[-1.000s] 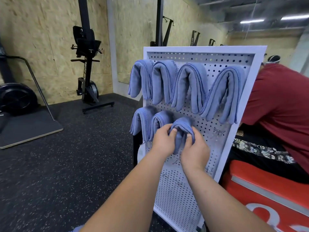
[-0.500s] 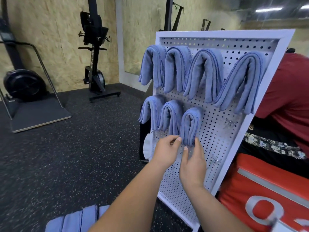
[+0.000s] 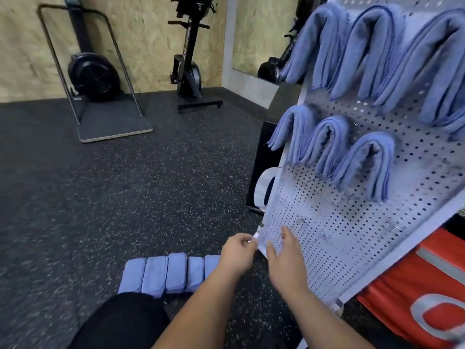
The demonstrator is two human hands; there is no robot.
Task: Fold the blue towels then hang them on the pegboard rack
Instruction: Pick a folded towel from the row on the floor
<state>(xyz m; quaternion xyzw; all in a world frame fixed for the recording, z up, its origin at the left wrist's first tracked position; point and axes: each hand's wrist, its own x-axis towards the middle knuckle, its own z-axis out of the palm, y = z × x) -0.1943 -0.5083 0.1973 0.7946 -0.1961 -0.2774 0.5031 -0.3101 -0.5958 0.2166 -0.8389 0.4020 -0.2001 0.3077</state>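
The white pegboard rack (image 3: 334, 238) stands tilted at the right. Several folded blue towels hang on its pegs in two rows; the lowest right one (image 3: 370, 162) is the newest. A row of several folded blue towels (image 3: 166, 274) lies on the dark floor near my knee. My left hand (image 3: 237, 254) is low at the rack's bottom left corner, fingers loosely curled, holding nothing that I can see. My right hand (image 3: 284, 258) lies with straight fingers against the lower part of the pegboard.
Black speckled rubber floor (image 3: 125, 185) stretches to the left. Two black exercise machines (image 3: 188, 61) stand at the wooden back wall. A red box (image 3: 415, 293) sits behind the rack at the lower right. My dark-clothed knee (image 3: 120, 321) is at the bottom.
Both hands have let go of the third lower towel and dropped down to the rack's bottom corner. My view has swung down and left, bringing the floor towels into sight.
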